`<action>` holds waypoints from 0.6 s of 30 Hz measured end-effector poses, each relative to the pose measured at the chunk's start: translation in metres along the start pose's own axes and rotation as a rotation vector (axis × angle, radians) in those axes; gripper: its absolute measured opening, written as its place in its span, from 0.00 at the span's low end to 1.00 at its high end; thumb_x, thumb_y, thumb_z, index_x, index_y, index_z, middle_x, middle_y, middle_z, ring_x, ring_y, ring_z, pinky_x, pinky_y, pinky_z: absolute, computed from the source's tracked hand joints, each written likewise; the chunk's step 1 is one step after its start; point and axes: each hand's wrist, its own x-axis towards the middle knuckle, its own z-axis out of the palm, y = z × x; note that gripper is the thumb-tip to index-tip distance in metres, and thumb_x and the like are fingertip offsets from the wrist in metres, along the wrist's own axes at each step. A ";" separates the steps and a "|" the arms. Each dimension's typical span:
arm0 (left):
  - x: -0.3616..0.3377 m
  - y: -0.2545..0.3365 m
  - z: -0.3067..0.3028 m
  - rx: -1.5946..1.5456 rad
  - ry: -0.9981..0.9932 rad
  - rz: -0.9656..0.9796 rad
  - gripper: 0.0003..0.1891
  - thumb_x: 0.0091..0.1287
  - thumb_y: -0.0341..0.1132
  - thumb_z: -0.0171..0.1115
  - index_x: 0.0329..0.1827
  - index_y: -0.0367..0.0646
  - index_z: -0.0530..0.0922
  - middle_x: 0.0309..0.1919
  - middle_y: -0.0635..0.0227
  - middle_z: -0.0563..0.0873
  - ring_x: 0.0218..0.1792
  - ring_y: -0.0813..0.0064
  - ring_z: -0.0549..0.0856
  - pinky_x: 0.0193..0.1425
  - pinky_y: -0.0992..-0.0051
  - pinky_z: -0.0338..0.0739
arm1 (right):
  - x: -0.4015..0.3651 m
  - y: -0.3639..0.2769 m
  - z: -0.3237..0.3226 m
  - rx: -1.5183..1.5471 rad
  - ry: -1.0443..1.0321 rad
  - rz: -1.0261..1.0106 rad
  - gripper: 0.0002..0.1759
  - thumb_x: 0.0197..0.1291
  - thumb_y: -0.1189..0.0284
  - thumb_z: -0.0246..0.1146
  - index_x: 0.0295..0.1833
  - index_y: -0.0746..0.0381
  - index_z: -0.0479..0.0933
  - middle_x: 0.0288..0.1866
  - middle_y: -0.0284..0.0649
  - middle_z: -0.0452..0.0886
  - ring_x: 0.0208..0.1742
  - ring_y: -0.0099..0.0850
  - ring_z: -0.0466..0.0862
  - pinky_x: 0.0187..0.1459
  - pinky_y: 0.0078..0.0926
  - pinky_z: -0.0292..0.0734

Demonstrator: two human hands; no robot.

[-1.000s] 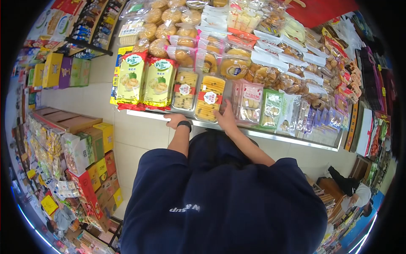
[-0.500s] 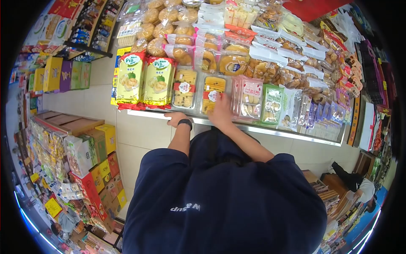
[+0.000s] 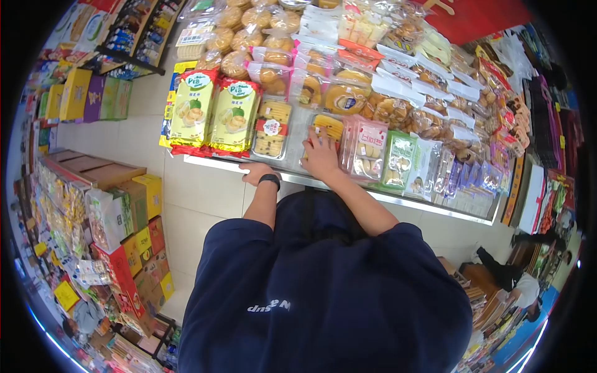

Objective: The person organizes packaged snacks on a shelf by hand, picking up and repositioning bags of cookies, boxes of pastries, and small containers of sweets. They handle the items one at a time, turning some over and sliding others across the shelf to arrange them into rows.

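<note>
A clear plastic box of yellow striped cakes [image 3: 328, 125] sits near the front of the display, slightly turned. My right hand [image 3: 321, 156] lies over its front part, fingers spread on top; the label is mostly covered. To the left is a similar cake box [image 3: 272, 129] with a red and white label. My left hand [image 3: 256, 173] is at the display's metal front edge [image 3: 298, 178], its fingers bent against it and partly hidden. Pink cookie packs [image 3: 368, 148] stand right beside the cake box under my right hand.
Two yellow-green Pia packs [image 3: 235, 116] stand at the front left. Green packs [image 3: 398, 158] and purple-wrapped snacks [image 3: 466, 171] line the front right. Bagged round buns [image 3: 249, 37] fill the back. Stacked cartons [image 3: 146, 248] stand on the left; a person [image 3: 525, 289] is at the far right.
The cake box under my right hand has shifted right, towards the pink packs, and turned a little. My right hand now spreads over it. My left hand stays at the edge.
</note>
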 end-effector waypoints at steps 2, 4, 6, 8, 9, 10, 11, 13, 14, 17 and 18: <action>-0.001 0.003 -0.001 -0.006 -0.004 -0.011 0.43 0.76 0.66 0.38 0.72 0.30 0.66 0.65 0.38 0.79 0.61 0.41 0.82 0.66 0.48 0.77 | 0.009 -0.009 0.000 -0.020 -0.016 -0.002 0.33 0.54 0.60 0.73 0.65 0.63 0.78 0.78 0.49 0.65 0.83 0.53 0.56 0.74 0.57 0.60; -0.008 0.004 -0.002 -0.045 0.007 -0.004 0.43 0.76 0.65 0.39 0.70 0.28 0.67 0.63 0.33 0.79 0.62 0.39 0.81 0.67 0.49 0.75 | 0.021 -0.016 0.012 0.119 0.008 0.011 0.36 0.54 0.62 0.73 0.66 0.67 0.74 0.75 0.53 0.69 0.80 0.53 0.60 0.74 0.52 0.63; -0.008 0.004 -0.001 -0.041 0.021 0.012 0.43 0.76 0.65 0.41 0.69 0.25 0.68 0.61 0.30 0.79 0.61 0.38 0.81 0.68 0.50 0.75 | 0.038 -0.024 0.031 0.416 0.061 0.038 0.40 0.53 0.63 0.73 0.69 0.71 0.70 0.72 0.58 0.72 0.76 0.54 0.68 0.73 0.49 0.66; -0.002 0.001 0.000 -0.040 0.029 0.025 0.43 0.76 0.65 0.41 0.68 0.24 0.68 0.60 0.30 0.79 0.60 0.37 0.82 0.67 0.50 0.75 | 0.052 -0.037 0.038 0.815 -0.058 0.263 0.45 0.55 0.62 0.74 0.71 0.75 0.65 0.69 0.57 0.75 0.72 0.49 0.74 0.70 0.44 0.70; 0.001 -0.001 0.002 -0.040 0.032 0.031 0.43 0.76 0.65 0.41 0.68 0.24 0.68 0.59 0.29 0.80 0.60 0.37 0.82 0.67 0.50 0.75 | 0.059 -0.043 0.040 1.011 -0.120 0.375 0.47 0.55 0.61 0.75 0.72 0.77 0.62 0.68 0.57 0.77 0.69 0.47 0.77 0.69 0.41 0.72; 0.004 -0.003 0.003 -0.018 0.016 0.034 0.44 0.76 0.65 0.39 0.69 0.25 0.67 0.61 0.31 0.79 0.60 0.38 0.82 0.66 0.49 0.76 | 0.065 -0.048 0.041 1.130 -0.128 0.465 0.49 0.55 0.60 0.76 0.73 0.77 0.60 0.67 0.56 0.77 0.67 0.45 0.79 0.67 0.39 0.73; 0.007 -0.005 0.003 0.003 0.002 0.038 0.44 0.76 0.66 0.38 0.71 0.26 0.66 0.62 0.32 0.79 0.60 0.39 0.82 0.66 0.49 0.77 | 0.071 -0.054 0.043 1.247 -0.137 0.555 0.52 0.54 0.60 0.76 0.74 0.77 0.58 0.67 0.55 0.78 0.65 0.43 0.80 0.66 0.38 0.74; 0.008 -0.003 0.002 0.026 -0.010 0.039 0.45 0.75 0.66 0.37 0.72 0.27 0.66 0.64 0.34 0.79 0.60 0.40 0.83 0.66 0.48 0.78 | 0.076 -0.061 0.035 1.410 -0.149 0.694 0.52 0.54 0.60 0.77 0.74 0.77 0.59 0.66 0.53 0.79 0.62 0.39 0.83 0.63 0.35 0.76; 0.008 -0.003 0.002 0.029 -0.009 0.035 0.45 0.75 0.66 0.37 0.72 0.26 0.66 0.64 0.34 0.79 0.60 0.40 0.83 0.65 0.49 0.78 | 0.075 -0.061 0.030 1.454 -0.151 0.744 0.49 0.54 0.62 0.78 0.73 0.77 0.62 0.64 0.52 0.80 0.61 0.38 0.83 0.61 0.34 0.77; 0.010 -0.005 0.004 0.041 0.005 0.042 0.45 0.75 0.66 0.37 0.72 0.26 0.66 0.64 0.35 0.79 0.59 0.40 0.83 0.65 0.48 0.79 | 0.080 -0.054 0.047 1.573 -0.167 0.769 0.38 0.54 0.66 0.78 0.65 0.75 0.73 0.59 0.51 0.84 0.57 0.36 0.85 0.55 0.32 0.80; 0.010 -0.004 0.004 0.043 0.013 0.047 0.45 0.75 0.66 0.37 0.71 0.26 0.66 0.64 0.35 0.79 0.59 0.40 0.83 0.65 0.48 0.79 | 0.082 -0.053 0.052 1.610 -0.177 0.753 0.34 0.54 0.67 0.78 0.62 0.74 0.76 0.56 0.50 0.85 0.55 0.35 0.86 0.53 0.32 0.81</action>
